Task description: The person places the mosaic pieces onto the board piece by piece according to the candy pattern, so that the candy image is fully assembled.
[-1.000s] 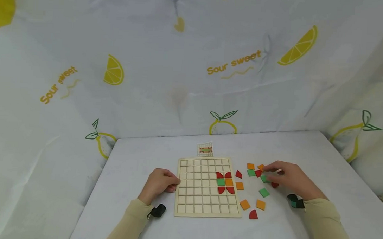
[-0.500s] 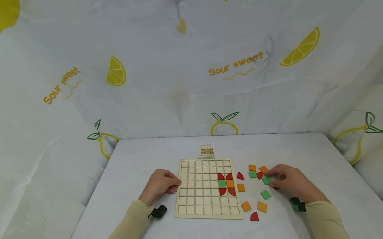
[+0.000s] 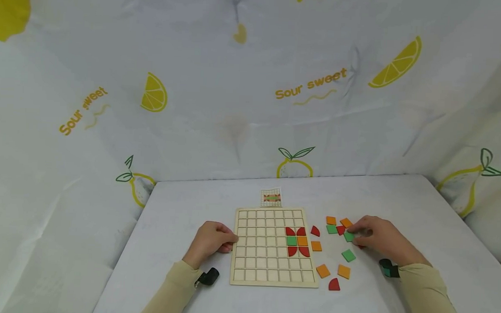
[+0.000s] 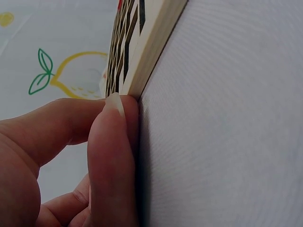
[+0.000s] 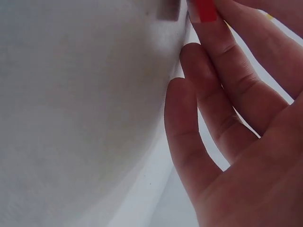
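A pale wooden grid board (image 3: 271, 265) lies mid-table, with red quarter-circle tiles (image 3: 290, 231), a green square and an orange square in its right-hand cells. My left hand (image 3: 208, 243) pinches the board's left edge between thumb and forefinger, close up in the left wrist view. To the right of the board, my right hand (image 3: 378, 237) has forefinger and thumb at the edges of a loose green square tile (image 3: 349, 237). A red tile (image 5: 204, 10) overlaps the fingers in the right wrist view; the fingers hide part of the red tile beneath the hand.
Several loose orange squares (image 3: 323, 271), green squares (image 3: 348, 255) and red quarter circles (image 3: 334, 284) lie right of the board. A small pattern card (image 3: 271, 198) stands behind it. The white table (image 3: 216, 192) meets a lemon-printed cloth backdrop (image 3: 218, 127).
My right hand has come down slightly toward me, its forefinger and thumb closing in on the green square tile. The left hand stays at the board's edge. The head view has shifted a little.
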`<state>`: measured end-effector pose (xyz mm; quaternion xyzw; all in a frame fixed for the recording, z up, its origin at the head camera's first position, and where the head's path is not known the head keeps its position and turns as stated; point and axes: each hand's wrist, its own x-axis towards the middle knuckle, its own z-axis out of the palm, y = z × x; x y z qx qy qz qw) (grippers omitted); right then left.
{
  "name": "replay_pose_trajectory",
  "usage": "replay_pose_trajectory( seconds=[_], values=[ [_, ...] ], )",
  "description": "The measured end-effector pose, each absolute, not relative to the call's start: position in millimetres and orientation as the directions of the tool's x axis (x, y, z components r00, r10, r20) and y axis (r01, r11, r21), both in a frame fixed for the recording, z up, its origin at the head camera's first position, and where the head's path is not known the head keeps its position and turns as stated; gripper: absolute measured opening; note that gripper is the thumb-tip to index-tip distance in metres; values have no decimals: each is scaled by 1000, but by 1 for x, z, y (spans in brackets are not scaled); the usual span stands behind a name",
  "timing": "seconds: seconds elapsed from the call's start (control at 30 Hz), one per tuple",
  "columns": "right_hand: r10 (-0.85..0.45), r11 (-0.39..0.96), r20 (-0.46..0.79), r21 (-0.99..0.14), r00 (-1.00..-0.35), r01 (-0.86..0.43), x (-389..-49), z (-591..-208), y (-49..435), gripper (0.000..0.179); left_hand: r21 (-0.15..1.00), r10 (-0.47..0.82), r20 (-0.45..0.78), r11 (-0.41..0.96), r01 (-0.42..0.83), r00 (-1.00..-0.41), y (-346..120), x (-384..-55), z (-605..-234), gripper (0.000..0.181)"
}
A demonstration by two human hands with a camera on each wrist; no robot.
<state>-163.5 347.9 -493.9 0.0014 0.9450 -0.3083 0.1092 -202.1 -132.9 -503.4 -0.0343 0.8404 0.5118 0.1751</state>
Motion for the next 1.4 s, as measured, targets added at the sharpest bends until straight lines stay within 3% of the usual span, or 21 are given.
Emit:
replay_pose_trajectory(
  seconds=[0.5, 0.93, 1.23, 1.4],
  values=[
    [-52, 780, -221, -618, -974, 99, -165, -488, 334, 31, 852, 124, -329, 467, -238, -936, -134, -206, -506, 19],
    [-206, 764, -93, -637, -974, -101, -189, -484, 253, 21, 850, 115, -323, 472, -234, -940, -135, -207, -507, 19],
    [-281, 707, -110, -695, -953, -128, -192, -485, 209, 16, 852, 123, -322, 471, -230, -939, -134, -206, -509, 19],
    [-320, 720, -91, -670, -943, -180, -191, -488, 197, 15, 854, 124, -320, 468, -229, -939, -134, -206, -507, 19]
  ],
)
